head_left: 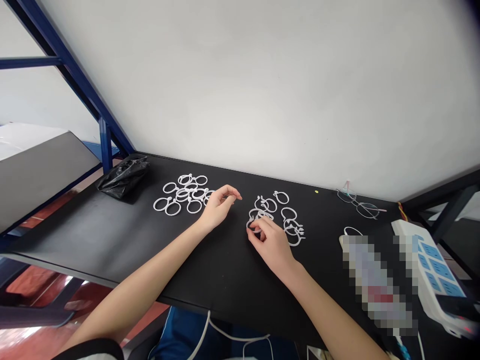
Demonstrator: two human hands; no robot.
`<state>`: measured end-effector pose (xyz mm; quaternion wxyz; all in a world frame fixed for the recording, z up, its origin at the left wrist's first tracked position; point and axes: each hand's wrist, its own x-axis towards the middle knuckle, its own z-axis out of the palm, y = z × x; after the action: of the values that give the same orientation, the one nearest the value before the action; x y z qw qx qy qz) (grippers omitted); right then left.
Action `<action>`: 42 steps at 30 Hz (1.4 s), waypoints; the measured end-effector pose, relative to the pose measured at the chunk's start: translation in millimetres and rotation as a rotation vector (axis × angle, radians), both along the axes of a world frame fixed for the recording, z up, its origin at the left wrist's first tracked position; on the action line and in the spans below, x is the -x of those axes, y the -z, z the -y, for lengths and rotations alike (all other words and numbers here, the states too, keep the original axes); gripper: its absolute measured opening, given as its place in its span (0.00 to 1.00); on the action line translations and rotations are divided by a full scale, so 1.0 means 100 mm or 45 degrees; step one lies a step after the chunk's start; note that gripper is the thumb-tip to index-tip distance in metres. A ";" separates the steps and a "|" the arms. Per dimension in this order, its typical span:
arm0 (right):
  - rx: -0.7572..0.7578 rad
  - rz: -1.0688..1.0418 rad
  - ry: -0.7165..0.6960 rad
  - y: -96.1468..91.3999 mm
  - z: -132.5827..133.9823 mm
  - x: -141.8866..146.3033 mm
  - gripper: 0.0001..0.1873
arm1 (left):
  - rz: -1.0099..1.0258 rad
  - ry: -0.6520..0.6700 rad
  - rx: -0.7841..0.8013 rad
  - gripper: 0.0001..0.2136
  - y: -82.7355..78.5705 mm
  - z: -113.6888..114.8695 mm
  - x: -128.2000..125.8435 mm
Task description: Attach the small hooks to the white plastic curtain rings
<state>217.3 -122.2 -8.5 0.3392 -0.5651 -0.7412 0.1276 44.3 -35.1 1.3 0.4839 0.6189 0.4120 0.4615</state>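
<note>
White plastic rings with small hooked ends lie in two groups on the black tabletop [210,255]. The left group of rings [173,208] is a loose, overlapping pile. My left hand [220,204] is beside that pile's right edge, its fingers loosely curved and apart from the thumb, with nothing visible in it. Over the right group of rings [289,214], my right hand [272,241] is closed, thumb and forefinger pinching one white ring [248,224] at its left side. My fingers partly hide this ring and others under them.
A crumpled black plastic bag [125,177] lies at the left rear. Eyeglasses [356,202], a blurred-out phone-like object [375,280] and a white power strip [427,275] are on the right. A white wall [255,95] stands behind, a blue metal frame [77,75] at left.
</note>
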 end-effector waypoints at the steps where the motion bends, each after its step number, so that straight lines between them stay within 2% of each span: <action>1: -0.025 -0.026 -0.011 0.00 0.00 0.00 0.05 | -0.014 0.041 0.010 0.06 0.01 0.00 0.00; 4: -0.076 -0.091 -0.047 0.00 0.00 0.00 0.06 | -0.042 0.176 0.056 0.07 0.03 0.03 -0.02; 9: -0.152 -0.131 -0.086 0.00 0.00 0.00 0.08 | -0.006 0.407 0.229 0.16 0.04 0.10 -0.04; 12: -0.203 -0.127 -0.102 -0.02 0.00 0.01 0.09 | 0.007 0.516 0.307 0.15 0.03 0.12 -0.06; 21: -0.352 -0.219 -0.162 -0.03 0.00 0.02 0.10 | 0.011 0.603 0.340 0.13 0.09 0.10 -0.04; 27: -0.397 -0.231 -0.173 -0.05 0.00 0.02 0.16 | 0.050 0.671 0.373 0.14 0.11 0.09 -0.03; 30: -0.415 -0.262 -0.190 -0.07 0.01 0.02 0.18 | 0.087 0.713 0.427 0.14 0.08 0.10 -0.04; 35: -0.405 -0.295 -0.184 -0.08 0.00 0.02 0.18 | 0.050 0.681 0.506 0.15 -0.02 0.12 -0.05; 42: -0.388 -0.307 -0.200 -0.08 0.01 0.02 0.15 | 0.114 0.700 0.494 0.14 -0.03 0.13 -0.05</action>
<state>215.5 -122.9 -0.8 0.4960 -0.4283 -0.7478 0.1067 49.4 -48.4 4.6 0.7167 0.5822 0.2882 0.2536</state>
